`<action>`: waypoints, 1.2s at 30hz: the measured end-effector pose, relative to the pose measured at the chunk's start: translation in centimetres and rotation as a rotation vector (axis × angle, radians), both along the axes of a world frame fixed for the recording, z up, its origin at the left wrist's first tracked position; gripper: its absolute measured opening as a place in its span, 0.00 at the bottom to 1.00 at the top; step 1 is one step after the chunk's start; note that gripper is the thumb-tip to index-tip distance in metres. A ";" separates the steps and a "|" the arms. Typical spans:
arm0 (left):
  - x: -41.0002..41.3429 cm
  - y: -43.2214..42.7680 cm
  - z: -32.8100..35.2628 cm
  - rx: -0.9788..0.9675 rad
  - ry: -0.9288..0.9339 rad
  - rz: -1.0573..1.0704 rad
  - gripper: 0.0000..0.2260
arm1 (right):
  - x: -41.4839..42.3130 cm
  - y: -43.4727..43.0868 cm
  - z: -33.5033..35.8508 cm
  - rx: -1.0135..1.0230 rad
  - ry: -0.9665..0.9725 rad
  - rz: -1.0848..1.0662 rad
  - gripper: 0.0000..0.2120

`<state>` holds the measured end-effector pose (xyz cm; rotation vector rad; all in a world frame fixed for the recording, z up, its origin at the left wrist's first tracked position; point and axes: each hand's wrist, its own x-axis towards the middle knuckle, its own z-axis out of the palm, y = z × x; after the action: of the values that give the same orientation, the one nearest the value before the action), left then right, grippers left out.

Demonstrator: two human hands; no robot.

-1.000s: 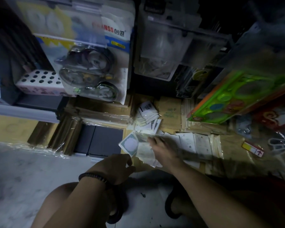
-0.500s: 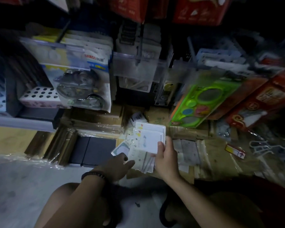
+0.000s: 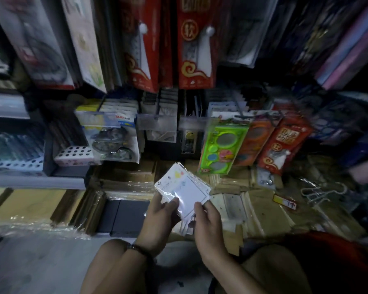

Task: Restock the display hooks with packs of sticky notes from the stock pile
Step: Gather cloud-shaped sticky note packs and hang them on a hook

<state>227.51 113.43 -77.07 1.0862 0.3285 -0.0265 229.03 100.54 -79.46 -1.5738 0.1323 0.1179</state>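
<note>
Lower edge of the fanned, clear-wrapped white sticky-note packs (image 3: 186, 187) disappears behind the left hand (image 3: 157, 219) and right hand (image 3: 207, 223); no counting them. Top card's print is too small to read. Tall red hanging packs (image 3: 194, 49) run off the top; purple packs (image 3: 348, 49) at right, pure blur.

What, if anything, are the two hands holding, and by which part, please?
A stack of sticky-note packs, by its near end: left hand on the left edge, right hand on the right corner.
</note>
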 end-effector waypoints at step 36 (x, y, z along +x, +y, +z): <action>4.3 -0.3 49.2 0.702 -0.814 0.227 0.13 | 10.7 -10.9 50.8 -0.026 -0.995 -0.003 0.28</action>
<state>231.80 113.14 -27.87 1.6354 -0.3092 0.7650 239.69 89.64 -28.66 -1.4967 -0.6429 -0.6688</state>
